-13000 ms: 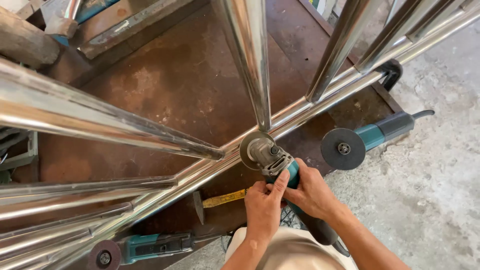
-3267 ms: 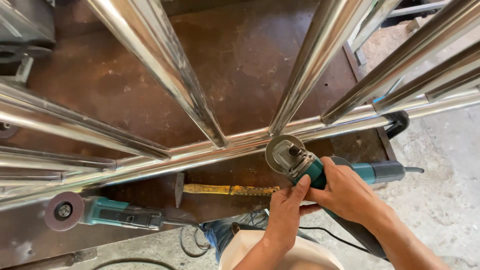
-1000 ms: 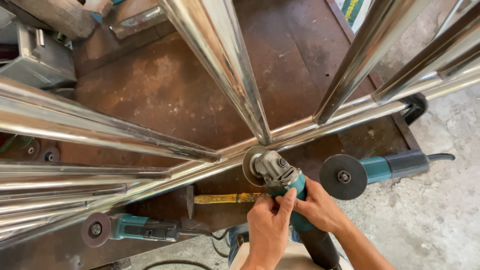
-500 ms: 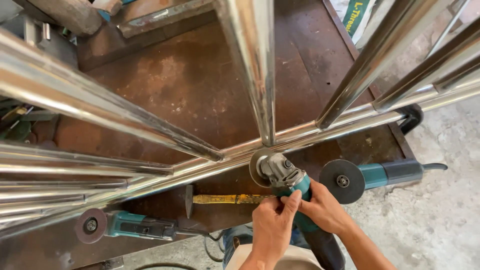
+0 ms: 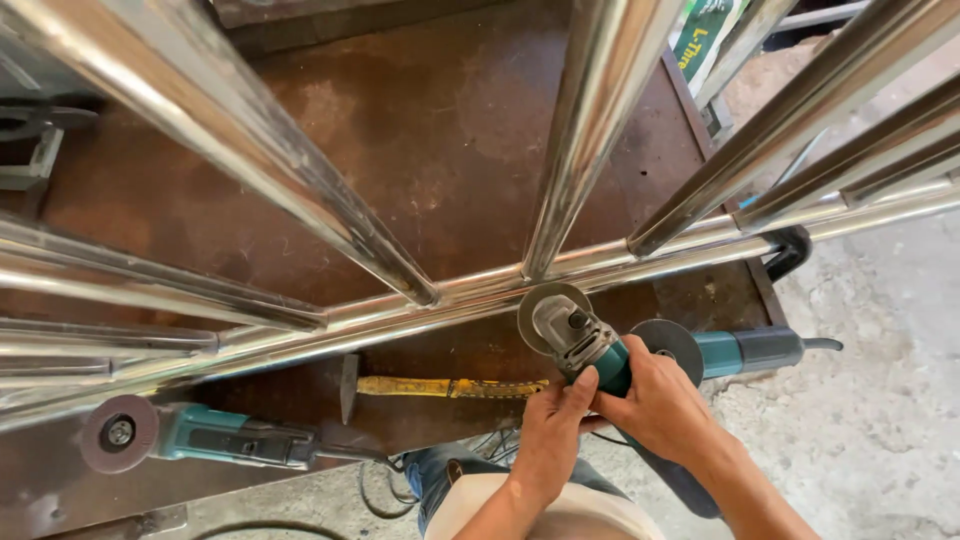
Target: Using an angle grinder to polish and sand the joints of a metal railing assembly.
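Both my hands hold a teal angle grinder [image 5: 590,345]. Its disc [image 5: 545,305] touches the long horizontal steel rail [image 5: 400,315], just below the joint where an upright steel tube [image 5: 590,130] meets it. My left hand [image 5: 553,430] grips the grinder's neck from below. My right hand [image 5: 655,400] wraps the body behind the head. The rail belongs to a polished tube frame lying over a rusty brown steel table [image 5: 440,130].
A second teal grinder [image 5: 735,350] lies on the table edge to the right, a third [image 5: 200,435] at lower left. A yellow-handled hammer [image 5: 440,386] rests between them. Bare concrete floor [image 5: 880,400] is on the right. Cables hang under the table.
The view has shifted slightly; the grinder disc sits a little further right along the rail, under the upright's joint. Both hands keep their grip.
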